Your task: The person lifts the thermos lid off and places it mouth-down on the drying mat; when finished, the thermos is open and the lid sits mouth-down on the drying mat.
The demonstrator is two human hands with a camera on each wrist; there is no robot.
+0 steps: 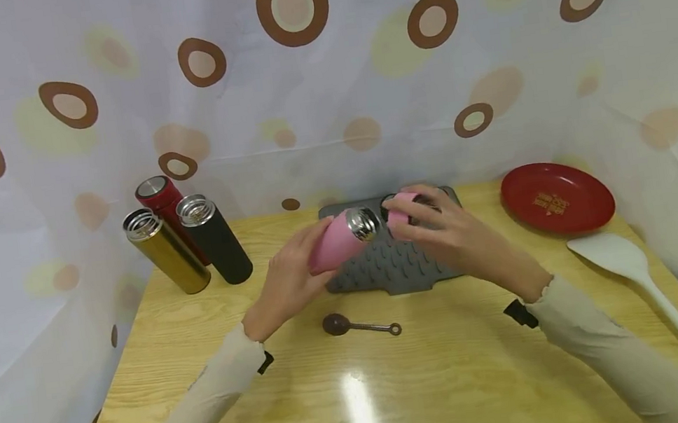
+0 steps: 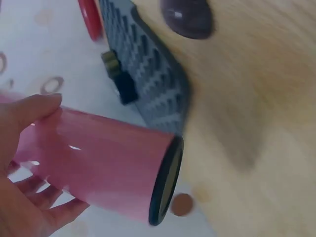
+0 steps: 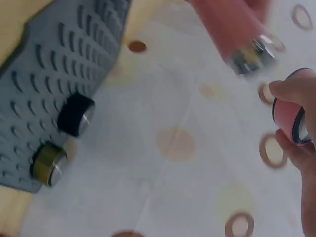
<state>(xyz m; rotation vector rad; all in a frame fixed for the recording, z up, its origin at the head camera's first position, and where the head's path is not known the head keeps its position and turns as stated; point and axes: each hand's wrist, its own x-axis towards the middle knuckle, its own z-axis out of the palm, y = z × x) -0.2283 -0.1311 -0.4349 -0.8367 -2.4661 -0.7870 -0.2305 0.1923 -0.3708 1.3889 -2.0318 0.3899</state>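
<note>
My left hand grips a pink thermos bottle, tilted with its bare steel mouth pointing right and up. In the left wrist view the bottle's dark-edged base shows, with thumb and fingers around its body. My right hand holds the pink lid between thumb and fingers, a small gap from the bottle's mouth. Both hands are above a grey textured mat. On that mat, in the right wrist view, stand a black lid and a gold lid.
At the left stand an uncapped gold bottle, an uncapped black bottle and a capped red bottle. A brown spoon lies before the mat. Right are a red plate and a white spatula with a wooden handle.
</note>
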